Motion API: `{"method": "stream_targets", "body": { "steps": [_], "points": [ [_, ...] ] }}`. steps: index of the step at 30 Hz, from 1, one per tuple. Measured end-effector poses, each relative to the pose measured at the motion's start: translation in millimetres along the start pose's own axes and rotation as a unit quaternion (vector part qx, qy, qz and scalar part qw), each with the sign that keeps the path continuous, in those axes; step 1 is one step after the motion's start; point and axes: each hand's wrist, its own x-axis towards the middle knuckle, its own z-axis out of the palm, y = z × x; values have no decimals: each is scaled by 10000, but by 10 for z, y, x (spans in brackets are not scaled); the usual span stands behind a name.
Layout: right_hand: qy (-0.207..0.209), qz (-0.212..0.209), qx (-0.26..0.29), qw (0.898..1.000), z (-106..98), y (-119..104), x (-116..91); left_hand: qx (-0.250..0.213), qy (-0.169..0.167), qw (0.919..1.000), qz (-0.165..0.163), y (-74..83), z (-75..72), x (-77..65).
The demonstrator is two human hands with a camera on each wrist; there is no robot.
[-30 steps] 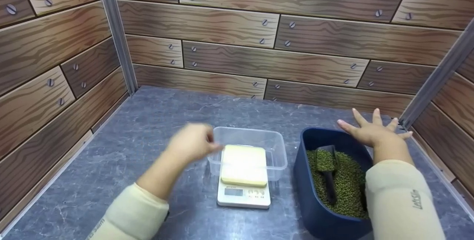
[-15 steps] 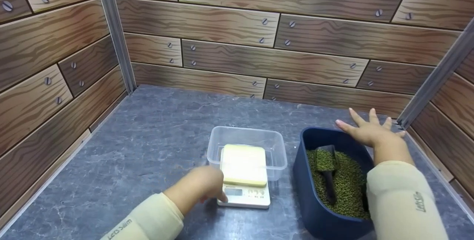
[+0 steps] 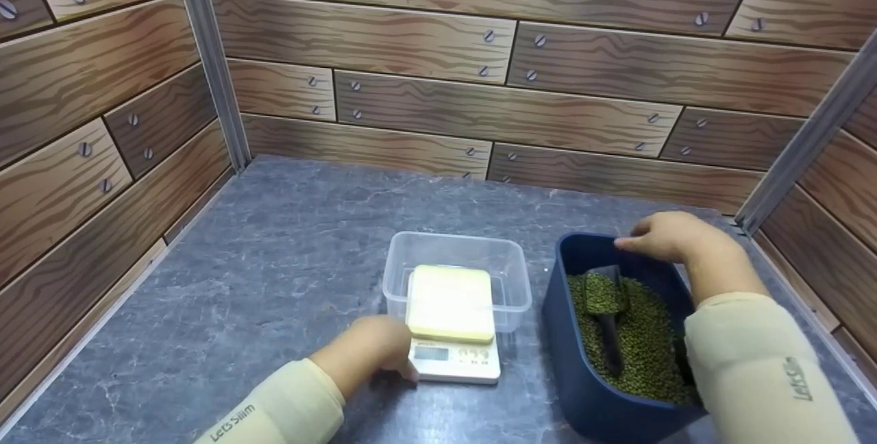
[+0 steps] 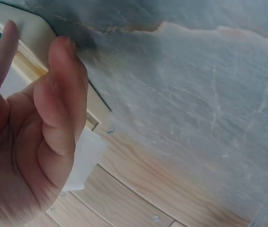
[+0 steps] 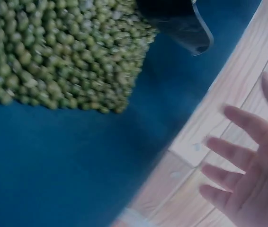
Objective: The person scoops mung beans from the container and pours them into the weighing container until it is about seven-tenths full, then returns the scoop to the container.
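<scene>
A white kitchen scale with a bright pale-yellow plate lies at the middle front. Through the front wall of a clear plastic container I see part of that plate. My left hand is at the scale's near left corner, thumb at the front edge and bent fingers along the side; the left wrist view shows the corner between them. To the right stands a dark blue bin of green mung beans, a black scoop lying in it. My right hand hovers over the bin's far rim, fingers spread in the right wrist view.
Wood-patterned walls with grey corner posts enclose the back and sides of the dark marbled tabletop. The bin stands near the right wall, within a short gap of the container.
My left hand has come down from the container's left side to the scale's near corner. My right hand, spread wide before, has drawn its fingers down toward the bin's far rim.
</scene>
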Motion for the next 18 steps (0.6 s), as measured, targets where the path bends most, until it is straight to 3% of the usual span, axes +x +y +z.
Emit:
{"method": "stream_targets", "body": {
  "steps": [4,11,18],
  "points": [
    [-272,-204,-236,9991,-12,-212,-31,-142,-102,9998,-34,2,2,4],
    [-1436,634,-353,9870,188,-533,-161,-260,-210,9994,-124,11,5,35],
    [-1916,1056,-839,9722,384,-551,-116,-60,-22,10000,68,12,23,6]
  ]
}}
